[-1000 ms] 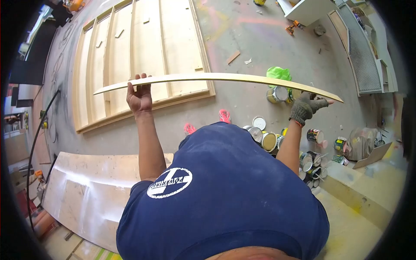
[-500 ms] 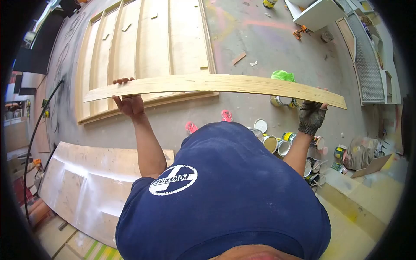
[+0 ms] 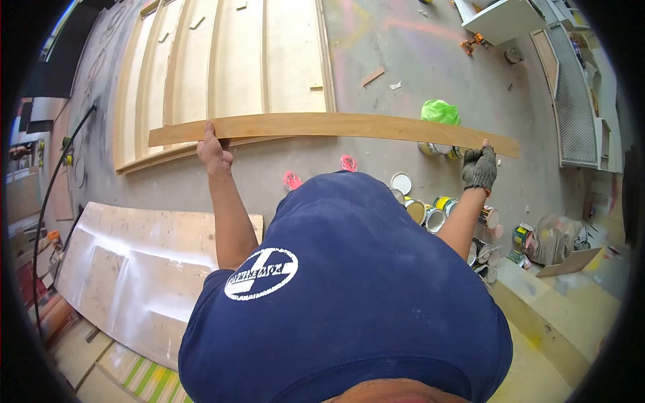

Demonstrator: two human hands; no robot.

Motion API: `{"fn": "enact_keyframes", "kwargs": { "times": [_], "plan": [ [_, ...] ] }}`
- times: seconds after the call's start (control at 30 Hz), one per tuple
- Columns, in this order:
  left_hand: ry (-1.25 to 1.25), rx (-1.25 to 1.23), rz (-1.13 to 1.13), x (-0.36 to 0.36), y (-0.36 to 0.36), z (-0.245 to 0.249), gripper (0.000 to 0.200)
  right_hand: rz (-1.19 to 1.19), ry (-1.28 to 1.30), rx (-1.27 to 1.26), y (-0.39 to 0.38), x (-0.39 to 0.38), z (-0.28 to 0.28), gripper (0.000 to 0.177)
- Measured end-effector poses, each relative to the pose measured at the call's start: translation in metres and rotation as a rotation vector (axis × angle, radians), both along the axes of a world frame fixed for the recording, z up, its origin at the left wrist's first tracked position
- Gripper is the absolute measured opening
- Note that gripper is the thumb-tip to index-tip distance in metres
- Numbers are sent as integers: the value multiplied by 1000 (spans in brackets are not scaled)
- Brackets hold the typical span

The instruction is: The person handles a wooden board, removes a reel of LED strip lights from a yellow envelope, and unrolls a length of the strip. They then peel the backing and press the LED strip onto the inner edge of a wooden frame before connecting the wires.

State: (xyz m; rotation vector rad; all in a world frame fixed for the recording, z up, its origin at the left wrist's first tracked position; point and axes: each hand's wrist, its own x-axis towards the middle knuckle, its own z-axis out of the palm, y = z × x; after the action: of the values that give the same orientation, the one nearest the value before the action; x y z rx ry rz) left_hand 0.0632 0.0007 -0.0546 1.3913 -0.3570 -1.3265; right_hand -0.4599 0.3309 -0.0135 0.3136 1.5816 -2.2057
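A long, narrow wooden strip spans the view in front of my body, its smooth brownish face toward me. My left hand is bare and grips it near its left end, thumb on the near face; the other fingers are mostly hidden behind. My right hand, in a dark grey fingerless glove, grips the strip near its right end. Beyond the strip lies a wooden frame panel with several parallel battens.
Several paint cans stand on the floor to the right of my body. A green bag sits behind the strip. At lower left lies a stained board. An orange drill and a white cabinet are at upper right.
The strip has turned over from its pale, streaked face to a smooth, browner one and shifted slightly. My left thumb now presses its near face; my right hand has re-gripped lower on its edge.
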Motion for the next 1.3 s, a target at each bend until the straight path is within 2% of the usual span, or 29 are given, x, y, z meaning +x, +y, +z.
{"fn": "enact_keyframes", "kwargs": {
  "times": [0.17,0.23,0.37,0.5,0.63,0.73,0.77,0.87,0.93,0.97,1.07,1.2,1.3],
  "plan": [
    [49,-8,-6,1,9,3,25,-6,-28,30,2,2,-3,14],
    [77,-20,9,2,8,0,26,66,-15,-48,2,1,-3,15],
    [78,-12,5,5,4,-3,30,39,-45,-95,-1,-8,-6,13],
    [125,39,-44,-1,1,-7,28,36,-41,-173,-17,2,21,10],
    [206,40,-238,14,-3,-35,23,102,-72,-281,-3,-14,11,14],
    [268,61,-385,25,-6,-51,20,77,24,-214,-5,-3,23,18],
    [208,100,-372,20,-5,-44,19,45,30,-206,-10,1,30,18],
    [259,117,-414,23,-11,-50,20,-64,2,-210,-17,5,44,17],
    [178,231,-301,24,-17,-50,22,-67,-46,-275,-20,10,50,16],
    [162,223,-313,24,-19,-52,24,-46,-37,-306,-18,10,48,19],
    [242,199,-309,11,-22,-45,26,-66,-12,-362,-22,17,57,14],
    [333,211,-384,10,-32,-56,33,-73,-14,-349,-28,25,72,17],
    [280,266,-341,1,-31,-54,37,-73,-35,-361,-26,26,74,17]
  ]
}}
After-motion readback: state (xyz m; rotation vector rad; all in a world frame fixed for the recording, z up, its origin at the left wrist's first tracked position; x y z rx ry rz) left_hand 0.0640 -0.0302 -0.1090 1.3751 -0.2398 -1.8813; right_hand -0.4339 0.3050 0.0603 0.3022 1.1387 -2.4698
